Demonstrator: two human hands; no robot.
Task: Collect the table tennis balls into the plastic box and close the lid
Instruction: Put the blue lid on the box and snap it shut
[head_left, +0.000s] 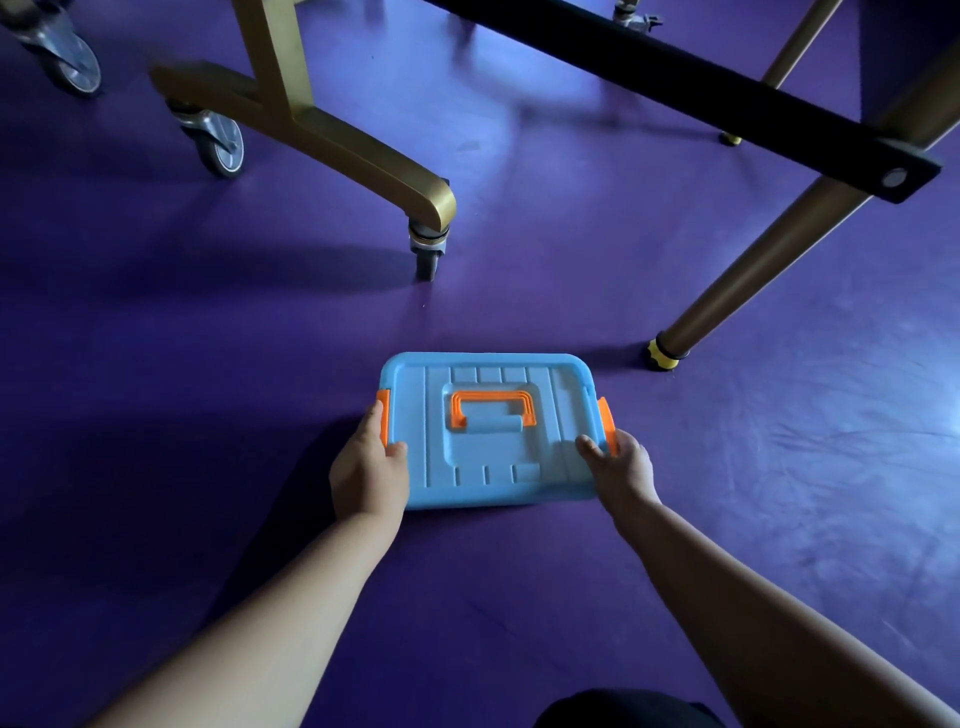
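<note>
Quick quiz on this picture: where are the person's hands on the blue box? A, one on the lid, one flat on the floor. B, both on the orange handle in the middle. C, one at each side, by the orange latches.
C: the left hand grips the blue box at its left latch, the right hand at its right latch; the handle lies untouched.

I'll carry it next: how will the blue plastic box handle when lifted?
Probably stiff: the blue plastic box has a ribbed lid. Unlikely to tip, being low and flat. Possibly slippery; the orange handle offers better hold.
</note>
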